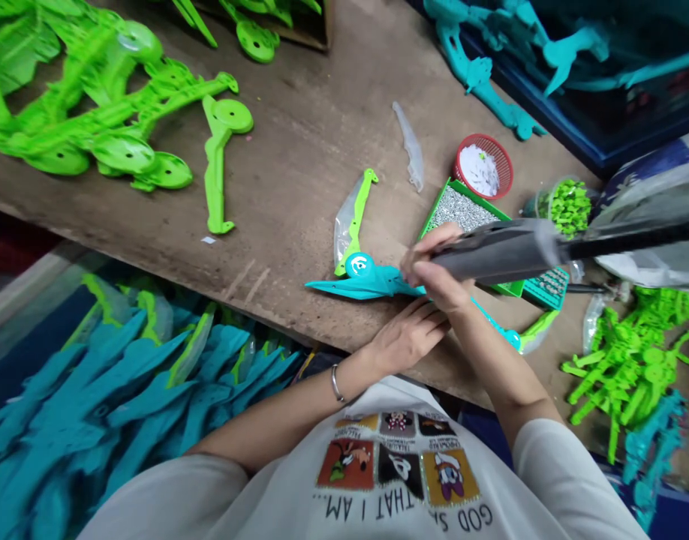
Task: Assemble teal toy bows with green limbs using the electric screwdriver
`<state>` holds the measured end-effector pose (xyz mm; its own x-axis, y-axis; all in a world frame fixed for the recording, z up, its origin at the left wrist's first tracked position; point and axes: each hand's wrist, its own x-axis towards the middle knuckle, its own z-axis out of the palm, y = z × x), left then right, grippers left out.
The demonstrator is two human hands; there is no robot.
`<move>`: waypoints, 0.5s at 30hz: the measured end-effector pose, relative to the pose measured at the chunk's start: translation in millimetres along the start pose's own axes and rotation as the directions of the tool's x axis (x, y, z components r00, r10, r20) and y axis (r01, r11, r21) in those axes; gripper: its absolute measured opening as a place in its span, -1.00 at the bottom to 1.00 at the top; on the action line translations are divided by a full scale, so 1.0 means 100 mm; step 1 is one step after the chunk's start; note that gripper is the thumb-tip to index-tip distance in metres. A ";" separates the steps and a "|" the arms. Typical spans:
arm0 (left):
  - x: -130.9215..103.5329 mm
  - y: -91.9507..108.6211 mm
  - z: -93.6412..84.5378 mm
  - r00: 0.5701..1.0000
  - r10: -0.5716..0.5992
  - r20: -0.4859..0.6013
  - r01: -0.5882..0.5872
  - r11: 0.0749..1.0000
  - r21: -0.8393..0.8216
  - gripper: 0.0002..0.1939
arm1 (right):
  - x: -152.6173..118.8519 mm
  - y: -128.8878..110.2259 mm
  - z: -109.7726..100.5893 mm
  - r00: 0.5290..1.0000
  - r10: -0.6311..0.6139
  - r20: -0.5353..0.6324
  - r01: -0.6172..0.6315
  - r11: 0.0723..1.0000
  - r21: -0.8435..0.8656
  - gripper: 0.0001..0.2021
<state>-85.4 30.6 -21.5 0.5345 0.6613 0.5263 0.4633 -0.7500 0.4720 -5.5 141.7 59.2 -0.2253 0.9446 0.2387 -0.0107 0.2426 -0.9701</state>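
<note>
Right now, the blue toy bow [367,286] lies on the tabletop [299,172] along its near edge, directly beneath the right grip [441,271] and just past the left grip [407,336]. The right grip is wrapped around a grey power tool [496,255], fingers curled about its front end, above the middle of the bow; the tool's tip is hidden by the hand. Its body stretches off to the right. The left grip lies low, fingers nearly straight and together, reaching to the bow's near side; its fingertips are covered by the right wrist, so I cannot tell whether it pinches the bow or only rests against it.

At either end of the bow sits a green piece with a clear blade. Beyond the right grip is a green tray [462,210] of small metal screws, with a red basket [505,154] of white bits just behind. A loose clear blade [409,146] lies farther back, and a single green part [216,169] sits well apart to the left, near a green heap [97,112].
</note>
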 end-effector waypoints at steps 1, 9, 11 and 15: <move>0.00 0.00 0.00 1.000 0.005 0.005 -0.005 1.000 -0.004 -0.66 | 0.04 0.02 -0.09 0.993 -0.061 -0.105 0.061 0.998 0.001 -0.64; 0.02 0.00 -0.07 1.000 0.020 0.016 -0.021 0.999 0.025 -0.62 | 0.32 0.25 -0.73 0.852 -0.222 -0.474 0.142 0.970 -0.198 -0.68; 0.02 0.00 -0.08 1.000 0.025 0.016 -0.025 0.999 0.025 -0.62 | 0.34 0.31 -0.76 0.849 -0.210 -0.485 0.127 0.972 -0.199 -0.66; 0.03 0.00 -0.08 1.000 0.026 0.003 -0.026 1.000 0.017 -0.63 | 0.35 0.37 -0.74 0.845 -0.179 -0.503 0.106 0.980 -0.169 -0.66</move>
<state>-89.3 32.6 -14.8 0.5487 0.6413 0.5364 0.4608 -0.7673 0.4461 58.8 200.1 35.1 0.3018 0.8666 0.3974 0.1304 0.3754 -0.9176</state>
